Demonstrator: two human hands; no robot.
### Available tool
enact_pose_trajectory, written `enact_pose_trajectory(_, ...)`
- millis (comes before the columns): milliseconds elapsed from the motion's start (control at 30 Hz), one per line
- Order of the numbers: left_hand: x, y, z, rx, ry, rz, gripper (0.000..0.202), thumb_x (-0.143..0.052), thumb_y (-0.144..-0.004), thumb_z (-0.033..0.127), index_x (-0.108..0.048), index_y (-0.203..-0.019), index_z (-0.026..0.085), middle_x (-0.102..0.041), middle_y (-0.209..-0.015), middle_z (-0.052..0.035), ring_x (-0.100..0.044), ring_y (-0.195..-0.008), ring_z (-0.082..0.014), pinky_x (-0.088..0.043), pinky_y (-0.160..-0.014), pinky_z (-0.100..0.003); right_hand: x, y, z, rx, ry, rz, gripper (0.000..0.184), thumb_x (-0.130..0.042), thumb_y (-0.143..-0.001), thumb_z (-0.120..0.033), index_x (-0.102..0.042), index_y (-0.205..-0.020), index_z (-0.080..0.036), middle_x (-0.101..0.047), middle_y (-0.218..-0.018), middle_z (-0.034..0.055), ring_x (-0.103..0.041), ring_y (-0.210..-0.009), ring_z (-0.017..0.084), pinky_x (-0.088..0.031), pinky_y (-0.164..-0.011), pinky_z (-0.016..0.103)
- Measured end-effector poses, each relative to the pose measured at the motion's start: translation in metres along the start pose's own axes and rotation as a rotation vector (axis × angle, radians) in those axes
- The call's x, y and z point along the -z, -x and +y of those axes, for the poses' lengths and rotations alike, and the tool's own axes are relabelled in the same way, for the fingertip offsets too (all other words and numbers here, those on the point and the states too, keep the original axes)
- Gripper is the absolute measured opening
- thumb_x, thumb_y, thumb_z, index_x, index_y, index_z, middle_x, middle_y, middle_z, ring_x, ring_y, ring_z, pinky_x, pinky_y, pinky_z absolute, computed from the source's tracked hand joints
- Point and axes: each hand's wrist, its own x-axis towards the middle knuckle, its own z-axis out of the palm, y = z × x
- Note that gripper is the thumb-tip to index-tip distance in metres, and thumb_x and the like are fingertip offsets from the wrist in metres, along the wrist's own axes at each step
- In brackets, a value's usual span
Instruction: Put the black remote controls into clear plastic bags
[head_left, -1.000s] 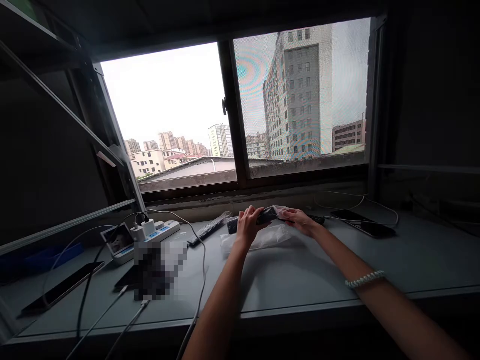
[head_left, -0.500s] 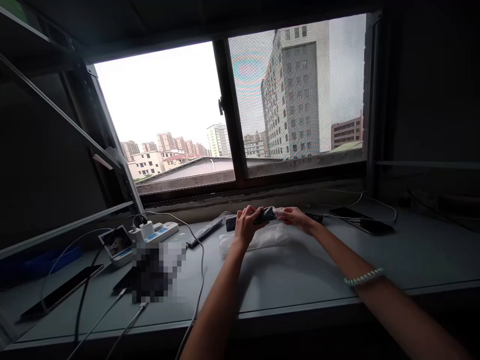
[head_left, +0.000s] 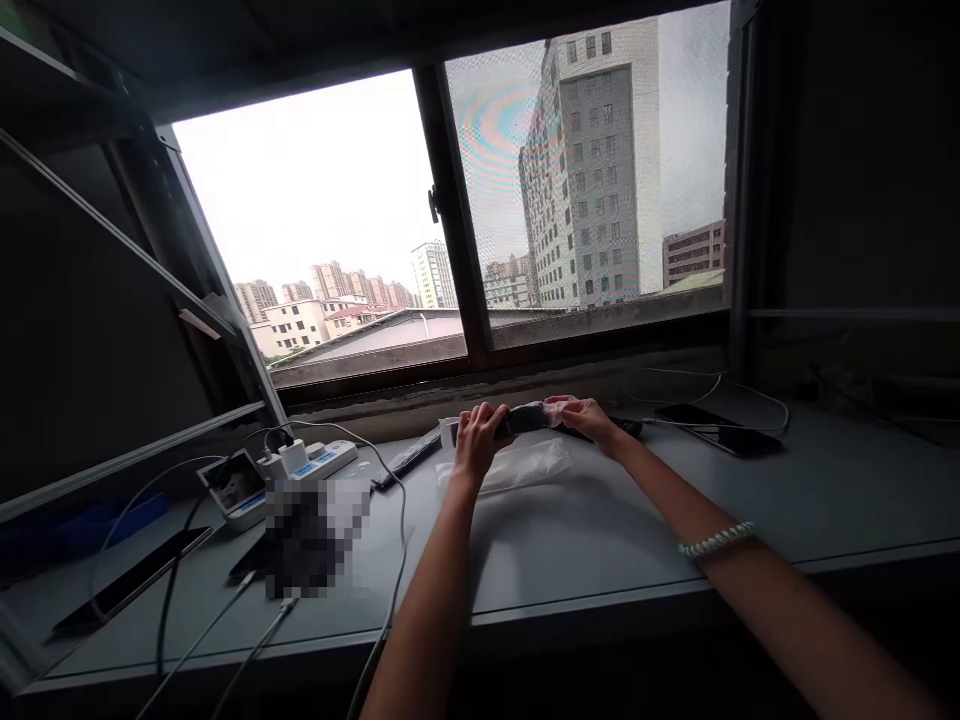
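Slim dark item runs crosswise; left hand grips it, right hand pinches wrapper.

Legible text: none. Strip: blue patches on white top; any print too small to read. Screen beside it: a picture, in which no characters can be made out. Black item: markings, if any, not resolved. Bag: clear plastic, no lettering discernible. Right-hand phone: dark face, no readable brand. Pixelated patch: content beneath unreadable.
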Motion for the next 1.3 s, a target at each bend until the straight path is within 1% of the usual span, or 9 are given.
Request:
enact_pose_trajectory(133,-0.001,0.001,-0.005,0.091,0.055,0.003,0.031,-0.063,-0.076,0.037,-0.052,-0.102,0.024,-0.058,-0.1,-0.0017,-0.054,-0.093,-0.0177,-0.035,-0.085,-0.029,0.009,-0.002,0.001,-0.058,-0.065,0.095,0.03,-0.07,-0.059,-0.045,-0.073,-0.077,-0.02,-0.058,-0.118,0.0066,-0.055,-0.093,0.021,-0.044,-0.062,0.024)
enact_pose_trajectory(333,-0.002,-0.001,0.005,0.136,0.157,-0.033,0.033,-0.062,-0.074,0.047,-0.05,-0.093,0.024,-0.06,-0.095,-0.0001,-0.055,-0.088,-0.0167,-0.036,-0.085,-0.029,0.012,-0.009,0.007,-0.202,-0.159,0.401,0.032,-0.066,-0.063,-0.043,-0.069,-0.084,-0.019,-0.063,-0.1,0.0066,-0.058,-0.087,0.02,-0.043,-0.046,0.02)
enact_pose_trajectory(433,-0.001,-0.003,0.011,0.163,0.176,-0.02,0.035,-0.061,-0.072,0.051,-0.05,-0.089,0.023,-0.06,-0.092,-0.0009,-0.055,-0.086,-0.017,-0.037,-0.084,-0.029,0.011,-0.012,0.012,-0.243,-0.149,0.405,0.028,-0.062,-0.067,-0.041,-0.066,-0.084,-0.019,-0.062,-0.097,0.0062,-0.059,-0.079,0.018,-0.04,-0.04,0.02)
enact_pose_trajectory(600,0.004,-0.006,0.011,0.246,0.151,0.076,0.03,-0.049,-0.083,0.048,-0.049,-0.073,0.02,-0.058,-0.077,-0.0012,-0.054,-0.076,-0.015,-0.037,-0.08,-0.028,0.013,-0.017,0.018,-0.294,-0.167,0.377,0.033,-0.051,-0.078,-0.044,-0.058,-0.101,-0.022,-0.059,-0.09,0.006,-0.059,-0.07,0.016,-0.043,-0.041,0.021)
enact_pose_trajectory(800,0.016,-0.009,0.007,0.343,0.158,0.269,0.045,-0.037,-0.089,0.039,-0.034,-0.049,0.019,-0.041,-0.051,0.0013,-0.045,-0.059,-0.0125,-0.035,-0.066,-0.024,0.028,-0.024,0.022,-0.401,-0.098,0.628,0.045,-0.029,-0.085,-0.053,-0.052,-0.113,-0.025,-0.054,-0.077,0.0042,-0.053,-0.055,0.013,-0.047,-0.047,0.024)
enact_pose_trajectory(967,0.029,-0.013,0.008,0.525,0.352,0.352,0.051,-0.025,-0.09,0.044,-0.021,-0.046,0.019,-0.024,-0.045,0.0032,-0.027,-0.046,-0.0092,-0.022,-0.049,-0.023,0.038,-0.023,0.025,-0.473,-0.046,0.719,0.049,-0.015,-0.088,-0.047,-0.042,-0.123,-0.025,-0.052,-0.093,0.0085,-0.051,-0.054,0.012,-0.047,-0.048,0.025)
enact_pose_trajectory(1067,0.032,-0.014,0.007,0.546,0.436,0.246,0.053,-0.03,-0.086,0.053,-0.021,-0.045,0.019,-0.02,-0.044,0.0037,-0.025,-0.044,-0.0085,-0.02,-0.048,-0.023,0.037,-0.021,0.026,-0.466,-0.013,0.734,0.048,-0.017,-0.089,-0.044,-0.039,-0.126,-0.023,-0.051,-0.103,0.0122,-0.052,-0.056,0.012,-0.047,-0.049,0.025)
enact_pose_trajectory(1233,0.024,-0.007,0.011,0.431,0.483,-0.343,0.061,-0.052,-0.066,0.067,-0.024,-0.04,0.02,-0.023,-0.039,0.0044,-0.024,-0.04,-0.0077,-0.017,-0.044,-0.024,0.028,-0.017,0.023,-0.383,0.057,0.682,0.046,-0.027,-0.087,-0.043,-0.036,-0.129,-0.027,-0.053,-0.109,0.011,-0.055,-0.055,0.012,-0.046,-0.05,0.026)
enact_pose_trajectory(1300,0.019,-0.004,0.012,0.386,0.46,-0.495,0.058,-0.059,-0.061,0.065,-0.03,-0.039,0.02,-0.03,-0.039,0.0041,-0.028,-0.04,-0.0081,-0.018,-0.043,-0.024,0.025,-0.015,0.021,-0.339,0.066,0.628,0.043,-0.031,-0.086,-0.041,-0.041,-0.126,-0.027,-0.054,-0.107,0.0095,-0.054,-0.051,0.011,-0.047,-0.05,0.027)
